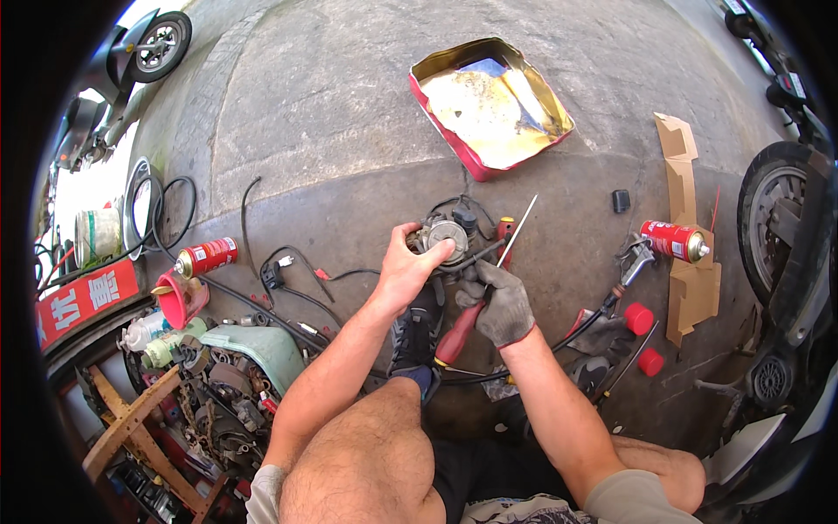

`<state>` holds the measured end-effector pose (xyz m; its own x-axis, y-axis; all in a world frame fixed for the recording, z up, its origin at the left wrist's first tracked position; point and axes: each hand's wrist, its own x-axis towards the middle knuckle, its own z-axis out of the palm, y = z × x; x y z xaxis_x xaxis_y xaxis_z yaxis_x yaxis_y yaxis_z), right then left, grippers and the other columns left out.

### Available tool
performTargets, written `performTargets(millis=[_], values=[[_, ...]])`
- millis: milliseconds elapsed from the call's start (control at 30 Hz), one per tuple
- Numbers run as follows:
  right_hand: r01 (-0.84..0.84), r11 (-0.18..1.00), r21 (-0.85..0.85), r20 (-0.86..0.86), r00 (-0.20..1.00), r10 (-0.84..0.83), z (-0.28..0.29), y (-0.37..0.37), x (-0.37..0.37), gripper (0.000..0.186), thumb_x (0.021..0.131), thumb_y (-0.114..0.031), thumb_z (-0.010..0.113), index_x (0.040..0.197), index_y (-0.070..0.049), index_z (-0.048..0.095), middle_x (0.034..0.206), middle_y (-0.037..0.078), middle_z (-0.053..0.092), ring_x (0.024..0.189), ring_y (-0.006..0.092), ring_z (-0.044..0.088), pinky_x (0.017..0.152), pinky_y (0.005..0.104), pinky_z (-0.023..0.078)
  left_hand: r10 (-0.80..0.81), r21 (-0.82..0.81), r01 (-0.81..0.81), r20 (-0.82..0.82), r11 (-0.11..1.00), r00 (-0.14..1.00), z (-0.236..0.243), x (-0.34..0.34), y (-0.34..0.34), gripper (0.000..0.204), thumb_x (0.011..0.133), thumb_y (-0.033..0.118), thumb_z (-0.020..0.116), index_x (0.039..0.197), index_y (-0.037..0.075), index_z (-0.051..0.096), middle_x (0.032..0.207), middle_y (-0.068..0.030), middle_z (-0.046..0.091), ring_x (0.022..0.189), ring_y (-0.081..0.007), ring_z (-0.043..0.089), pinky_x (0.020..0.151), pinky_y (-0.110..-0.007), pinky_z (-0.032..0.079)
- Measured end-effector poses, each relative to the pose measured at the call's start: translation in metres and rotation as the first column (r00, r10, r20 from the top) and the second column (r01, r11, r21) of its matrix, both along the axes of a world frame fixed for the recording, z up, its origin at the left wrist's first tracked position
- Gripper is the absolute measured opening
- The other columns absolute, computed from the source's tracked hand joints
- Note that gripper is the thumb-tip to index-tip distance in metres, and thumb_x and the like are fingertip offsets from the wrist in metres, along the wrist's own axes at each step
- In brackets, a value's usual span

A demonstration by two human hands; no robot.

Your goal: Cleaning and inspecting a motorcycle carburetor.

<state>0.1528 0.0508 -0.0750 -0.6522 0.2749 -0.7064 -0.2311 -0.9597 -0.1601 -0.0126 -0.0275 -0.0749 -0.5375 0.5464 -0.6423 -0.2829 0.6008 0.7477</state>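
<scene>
Bare, my left hand (pixel 411 269) grips a small metal carburetor (pixel 443 232), its thumb pressed on the round silver cap. Black hoses and a black plastic part stick out of the carburetor's far side. In a grey work glove, my right hand (pixel 504 307) is closed around a long screwdriver (pixel 459 335) close under the carburetor. The red handle points back toward me, and the thin steel shaft slants up to the right past the carburetor. Beyond the shaft, a red and yellow handle (pixel 506 230) lies on the floor, partly covered.
A red-sided tin tray (pixel 476 166) with stained lining lies ahead. Spray cans (pixel 208 257) flank me; by the right-hand one are an air gun (pixel 636 262) and cardboard (pixel 681 192). Left are cables, a red funnel (pixel 179 301) and a box of parts (pixel 231 384). A wheel (pixel 772 227) stands right.
</scene>
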Motion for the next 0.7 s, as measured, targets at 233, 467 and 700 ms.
performTargets(millis=[233,467,700], values=[[0.065,0.995,0.071,0.109,0.991,-0.073,0.008,-0.006,-0.006,0.010,0.101,-0.015,0.057,0.105,-0.010,0.065,0.083,-0.001,0.061,0.069,0.0129,0.054,0.065,0.0310,0.045,-0.031,0.017,0.031,-0.019,0.999,0.999,0.001,0.003,0.001,0.096,0.082,0.040,0.085,0.148,-0.009,0.036,0.134,-0.0237,0.056,0.123,-0.0265,0.057,0.105,-0.036,0.047],[0.134,0.978,0.160,0.253,0.952,-0.172,0.006,-0.010,-0.009,0.016,0.098,-0.011,0.061,0.112,-0.008,0.069,0.082,-0.001,0.064,0.065,0.0112,0.057,0.058,0.0273,0.045,-0.061,0.020,0.062,-0.046,0.998,0.997,0.001,0.005,0.001,0.091,0.082,0.036,0.086,0.146,-0.008,0.039,0.132,-0.0219,0.057,0.120,-0.0248,0.058,0.103,-0.035,0.048],[0.158,0.972,0.176,0.316,0.926,-0.208,0.032,-0.006,-0.025,0.009,0.100,-0.014,0.061,0.105,-0.012,0.068,0.082,0.000,0.065,0.066,0.0130,0.058,0.061,0.0287,0.047,-0.046,0.028,0.047,-0.032,0.998,0.998,0.000,0.004,-0.002,0.089,0.082,0.035,0.085,0.145,-0.008,0.039,0.131,-0.0217,0.057,0.120,-0.0249,0.057,0.103,-0.036,0.048]])
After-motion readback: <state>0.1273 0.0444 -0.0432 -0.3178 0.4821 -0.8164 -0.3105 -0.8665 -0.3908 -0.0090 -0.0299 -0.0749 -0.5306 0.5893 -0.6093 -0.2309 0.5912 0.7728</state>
